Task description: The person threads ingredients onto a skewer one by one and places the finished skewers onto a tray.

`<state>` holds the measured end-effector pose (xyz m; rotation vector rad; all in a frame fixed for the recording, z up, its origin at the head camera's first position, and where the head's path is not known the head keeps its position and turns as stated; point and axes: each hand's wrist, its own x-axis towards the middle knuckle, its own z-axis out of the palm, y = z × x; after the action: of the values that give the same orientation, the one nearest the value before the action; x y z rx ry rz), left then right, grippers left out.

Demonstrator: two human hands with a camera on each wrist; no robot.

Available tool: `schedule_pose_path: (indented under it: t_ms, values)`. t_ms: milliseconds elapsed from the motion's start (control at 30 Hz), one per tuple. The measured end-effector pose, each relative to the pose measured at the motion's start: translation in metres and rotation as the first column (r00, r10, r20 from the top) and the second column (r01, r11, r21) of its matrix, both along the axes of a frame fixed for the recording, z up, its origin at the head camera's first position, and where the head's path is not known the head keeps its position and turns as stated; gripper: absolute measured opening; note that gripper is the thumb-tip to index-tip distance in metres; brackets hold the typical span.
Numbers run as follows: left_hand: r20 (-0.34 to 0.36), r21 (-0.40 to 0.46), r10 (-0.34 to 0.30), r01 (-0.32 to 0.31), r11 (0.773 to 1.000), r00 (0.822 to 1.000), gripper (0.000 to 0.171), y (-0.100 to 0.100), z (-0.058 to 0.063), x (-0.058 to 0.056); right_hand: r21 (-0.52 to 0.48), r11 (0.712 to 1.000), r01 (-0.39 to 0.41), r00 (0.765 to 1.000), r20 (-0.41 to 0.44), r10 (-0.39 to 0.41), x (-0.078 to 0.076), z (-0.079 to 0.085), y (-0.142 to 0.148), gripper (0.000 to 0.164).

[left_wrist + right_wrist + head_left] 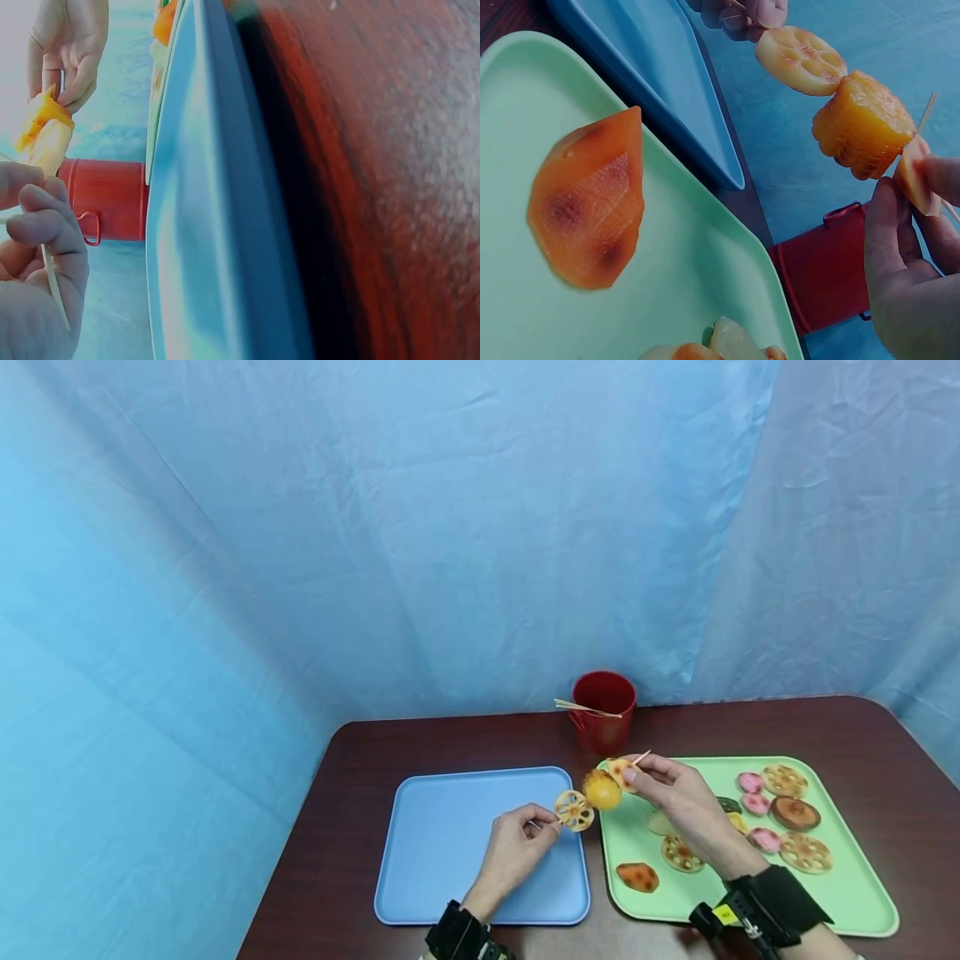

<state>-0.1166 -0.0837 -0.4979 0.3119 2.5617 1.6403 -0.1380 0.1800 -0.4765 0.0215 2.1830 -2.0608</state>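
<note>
The left wrist view blurs, overexposed upper-left.

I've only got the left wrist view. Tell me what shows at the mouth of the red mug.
Observer: In the head view, thin sticks show at the mouth of the red mug.

Operator: Name what the right hand pinches.

Observer: A flat slice with browned patches, next to the corn piece.

Operator: Give me one thing on the right half of the green tray.

Observer: A round piece with a dark brown rim lies there.
</note>
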Motion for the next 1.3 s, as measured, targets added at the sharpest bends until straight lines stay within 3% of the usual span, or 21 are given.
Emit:
schedule_pose_path:
  t_ms: [200, 433, 933, 1167, 1300]
  values:
    - [-0.004, -0.010, 0.007, -0.007, 1.000, 1.000, 0.007, -0.002, 0.001, -0.001, -0.019, 1.000, -0.003, 1.000, 0.023, 0.003, -0.001, -0.001, -0.001, 0.041]
    - [-0.058, -0.045, 0.042, -0.045, 0.998, 0.997, 0.009, -0.005, -0.002, -0.003, -0.019, 1.000, -0.009, 1.000, 0.015, 0.010, 0.000, -0.002, -0.003, 0.047]
    - [-0.039, 0.043, 0.014, -0.013, 0.999, 0.999, 0.011, -0.005, -0.004, -0.003, 0.020, 1.000, -0.010, 1.000, 0.018, 0.010, 0.000, -0.001, 0.000, 0.053]
    - [-0.022, 0.051, 0.051, -0.050, 0.997, 0.998, 0.011, -0.010, -0.004, -0.004, 0.153, 0.987, -0.041, 0.999, 0.008, 0.040, 0.007, -0.004, 0.013, 0.056]
    - [-0.025, 0.043, 0.062, -0.061, 0.997, 0.998, 0.011, -0.013, -0.003, -0.004, 0.251, 0.962, -0.106, 0.993, -0.015, 0.114, 0.009, -0.006, 0.017, 0.051]
